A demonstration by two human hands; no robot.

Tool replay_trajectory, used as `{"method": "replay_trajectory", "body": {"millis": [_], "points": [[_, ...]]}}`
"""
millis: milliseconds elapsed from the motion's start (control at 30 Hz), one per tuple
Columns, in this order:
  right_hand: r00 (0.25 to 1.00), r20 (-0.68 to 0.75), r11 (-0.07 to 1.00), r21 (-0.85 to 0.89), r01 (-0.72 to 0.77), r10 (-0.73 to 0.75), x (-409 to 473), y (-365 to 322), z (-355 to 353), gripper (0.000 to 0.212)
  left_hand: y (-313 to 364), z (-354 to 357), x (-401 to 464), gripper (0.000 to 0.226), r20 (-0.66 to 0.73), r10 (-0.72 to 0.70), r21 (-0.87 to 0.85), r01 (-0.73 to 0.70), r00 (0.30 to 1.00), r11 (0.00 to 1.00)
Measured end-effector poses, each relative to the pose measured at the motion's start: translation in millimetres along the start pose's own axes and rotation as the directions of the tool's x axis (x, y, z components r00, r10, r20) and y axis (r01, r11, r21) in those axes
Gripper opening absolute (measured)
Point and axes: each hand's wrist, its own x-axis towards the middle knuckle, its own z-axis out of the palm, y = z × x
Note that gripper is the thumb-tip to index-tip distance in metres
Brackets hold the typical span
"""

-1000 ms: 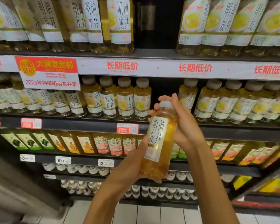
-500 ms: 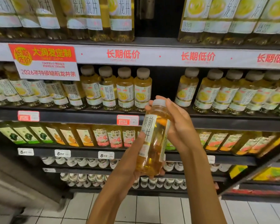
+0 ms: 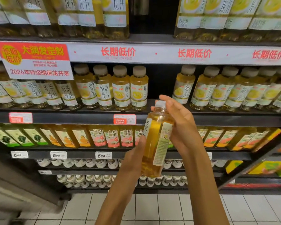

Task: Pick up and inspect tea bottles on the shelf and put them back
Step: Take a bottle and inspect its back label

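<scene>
A: Since the earlier frame, what has been changed?

B: Rotated about its long axis, the held tea bottle [image 3: 156, 140] now has its large black characters turned away to the left edge, and a side panel of small print is faced toward the camera. More of the amber liquid is seen through the bare plastic.

A: How is it being held?

B: It is held in front of the shelving, nearly upright with the white cap [image 3: 160, 104] leaned slightly right. The lower body is gripped by the left hand [image 3: 133, 161], thumb laid up along the label edge. The neck and shoulder are wrapped from behind by the right hand [image 3: 182, 129], whose fingers are curled over beside the cap.

A: What is contained in it?

B: A clear golden tea, filled close to the neck. The bottle is a smooth, round-shouldered cylinder of transparent plastic with a glossy paper-white sleeve.

A: And on the shelves?

B: Matching small bottles [image 3: 122, 88] with beige ribbed caps are stood in rows on the middle shelf [image 3: 217, 118], a dark gap being left between two groups directly behind the cap. Taller bottles of paler tea are ranged above a white price strip [image 3: 156, 53] printed in red. Orange and peach labelled drinks [image 3: 112, 136] are lined up below, over a floor of white tiles [image 3: 152, 208].
</scene>
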Motion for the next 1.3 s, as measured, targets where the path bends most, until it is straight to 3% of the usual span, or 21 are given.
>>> {"method": "replay_trajectory", "body": {"millis": [200, 400, 867, 1000, 1200, 1300], "points": [[0.996, 0.072, 0.998, 0.035, -0.047, 0.044, 8, -9, -8, 0.035, -5, 1, 13, 0.061, 0.053, 0.072, -0.094, -0.066, 0.996, 0.993], [0.997, 0.066, 0.994, 0.102, -0.037, 0.03, 13, -12, -20, 0.028, -3, 10, 23, 0.062, 0.116, 0.016, -0.053, -0.01, 0.993, 0.999], [0.998, 0.057, 0.995, 0.098, -0.017, 0.011, 19, -23, -41, 0.031, 8, 40, 43, 0.048, -0.018, -0.043, -0.1, 0.041, 0.999, 0.994], [0.999, 0.053, 0.992, 0.127, -0.013, 0.006, 25, -20, -44, 0.032, 5, 38, 47, 0.05, 0.022, -0.032, -0.117, 0.035, 0.999, 0.993], [0.993, 0.09, 0.991, 0.111, -0.08, 0.07, 37, -17, -42, 0.034, 0, 36, 52, 0.069, 0.202, -0.052, -0.151, 0.084, 0.978, 0.985], [0.997, 0.081, 0.997, 0.073, -0.024, 0.019, 40, -17, -42, 0.024, 1, 31, 56, 0.066, 0.185, -0.033, -0.105, 0.053, 0.982, 0.993]]}}
